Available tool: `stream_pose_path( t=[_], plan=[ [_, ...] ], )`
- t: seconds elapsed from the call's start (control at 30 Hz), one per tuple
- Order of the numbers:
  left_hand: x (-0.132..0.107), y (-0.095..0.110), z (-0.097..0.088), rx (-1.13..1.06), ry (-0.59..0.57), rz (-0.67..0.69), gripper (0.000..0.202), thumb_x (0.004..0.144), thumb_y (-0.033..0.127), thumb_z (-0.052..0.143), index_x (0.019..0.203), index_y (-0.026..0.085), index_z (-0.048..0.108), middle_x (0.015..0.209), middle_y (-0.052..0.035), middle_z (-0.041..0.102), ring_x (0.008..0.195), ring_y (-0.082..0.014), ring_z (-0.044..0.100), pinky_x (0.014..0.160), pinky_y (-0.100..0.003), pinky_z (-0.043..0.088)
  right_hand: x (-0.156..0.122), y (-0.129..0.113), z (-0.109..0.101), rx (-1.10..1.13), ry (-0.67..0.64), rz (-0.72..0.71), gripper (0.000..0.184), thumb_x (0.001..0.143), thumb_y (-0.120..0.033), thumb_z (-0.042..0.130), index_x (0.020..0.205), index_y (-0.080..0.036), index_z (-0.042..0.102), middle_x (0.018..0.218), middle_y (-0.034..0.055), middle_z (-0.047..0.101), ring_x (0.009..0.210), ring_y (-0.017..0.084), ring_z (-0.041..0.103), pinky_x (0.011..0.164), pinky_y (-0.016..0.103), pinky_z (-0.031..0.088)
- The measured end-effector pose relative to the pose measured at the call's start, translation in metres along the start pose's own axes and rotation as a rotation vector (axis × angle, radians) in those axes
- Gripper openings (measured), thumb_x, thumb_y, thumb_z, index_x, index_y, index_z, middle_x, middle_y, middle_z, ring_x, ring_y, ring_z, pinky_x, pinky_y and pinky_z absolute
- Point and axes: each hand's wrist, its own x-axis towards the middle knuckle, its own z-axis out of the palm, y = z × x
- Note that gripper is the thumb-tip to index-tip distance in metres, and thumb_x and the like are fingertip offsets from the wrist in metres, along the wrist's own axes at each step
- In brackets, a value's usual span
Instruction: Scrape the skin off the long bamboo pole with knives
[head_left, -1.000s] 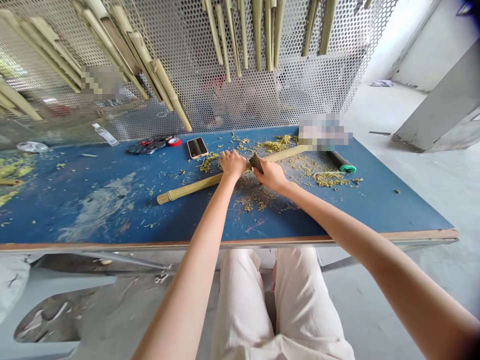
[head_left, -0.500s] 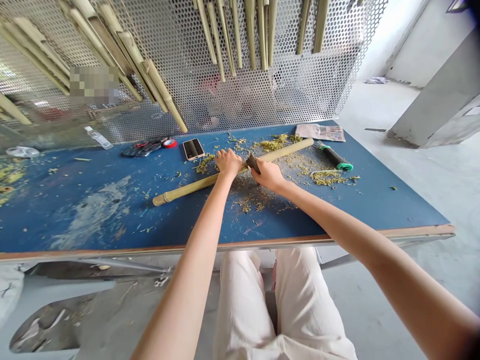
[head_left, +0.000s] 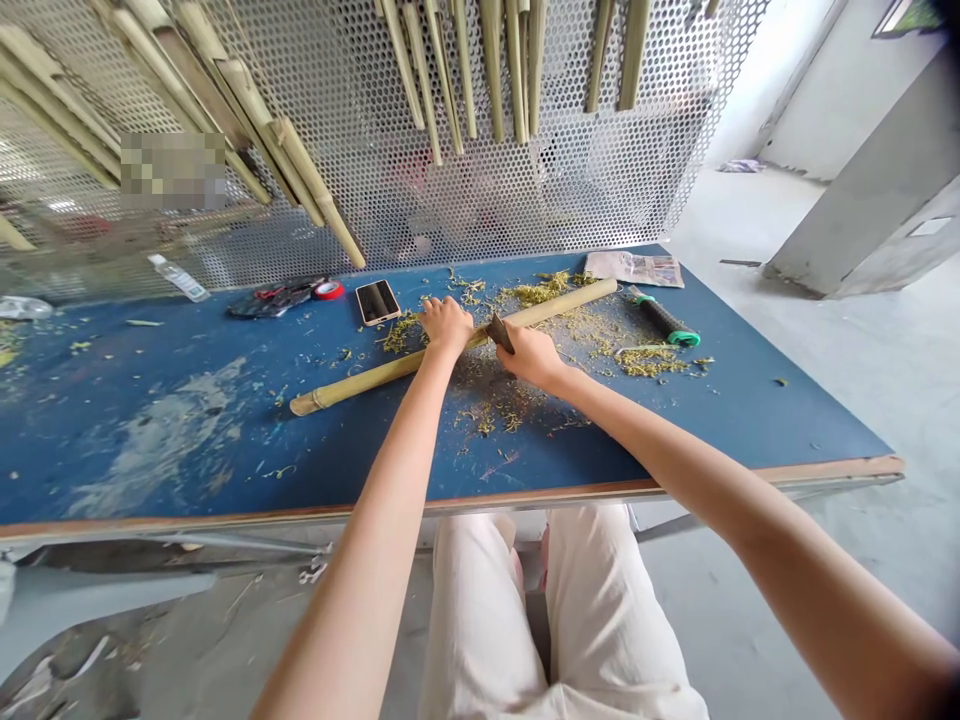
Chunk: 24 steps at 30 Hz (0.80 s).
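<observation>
A long bamboo pole (head_left: 360, 377) lies slantwise across the blue table (head_left: 187, 440). My left hand (head_left: 445, 325) is closed around the pole near its middle. Just to its right, my right hand (head_left: 531, 354) grips a dark blade (head_left: 499, 332) whose edge rests on the pole. Yellow-green shavings (head_left: 495, 410) are scattered under and around both hands.
A phone (head_left: 377, 301), a red tape roll (head_left: 328, 290) and dark scissors-like tools (head_left: 270, 297) lie behind the pole. A green-ended roller (head_left: 666, 322) and a paper (head_left: 634, 268) sit at the back right. Bamboo sticks (head_left: 465, 60) hang on the perforated metal screen. My legs are under the table edge.
The view has shifted slightly, so everything sits a little further left in the picture. Both hands keep their hold on the pole and the blade, at nearly the same place.
</observation>
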Motion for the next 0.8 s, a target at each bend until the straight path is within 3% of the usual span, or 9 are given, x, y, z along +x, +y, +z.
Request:
stream_pose_path(
  t=[0.23,0.53,0.8],
  plan=[
    [0.004,0.001,-0.002,0.035,-0.023,-0.005,0.055,0.091,0.024,0.039,0.136,0.001,0.060,0.147,-0.0261,0.056,0.144,-0.0361,0.044,0.116,-0.049,0.040,0.000,-0.001,-0.001,-0.009,-0.013,-0.011,0.032,0.098,-0.026,0.044,0.125,-0.015,0.057,0.108,0.0144,0.076,0.098,0.028,0.073,0.077,0.032,0.049],
    [-0.002,0.001,-0.002,0.040,-0.048,0.012,0.053,0.094,0.024,0.034,0.133,0.003,0.063,0.144,-0.0249,0.058,0.139,-0.0359,0.048,0.114,-0.049,0.040,-0.002,0.000,0.001,0.009,0.006,-0.008,0.032,0.101,-0.030,0.041,0.125,-0.015,0.056,0.105,0.0150,0.077,0.095,0.028,0.073,0.074,0.031,0.049],
    [-0.014,0.001,0.006,0.001,0.042,0.009,0.051,0.094,0.023,0.033,0.129,0.006,0.064,0.144,-0.0249,0.058,0.141,-0.0357,0.047,0.115,-0.052,0.038,-0.006,-0.001,0.002,0.022,0.040,-0.036,0.033,0.103,-0.031,0.037,0.125,-0.015,0.056,0.103,0.0147,0.077,0.092,0.027,0.073,0.072,0.030,0.048]
  ],
)
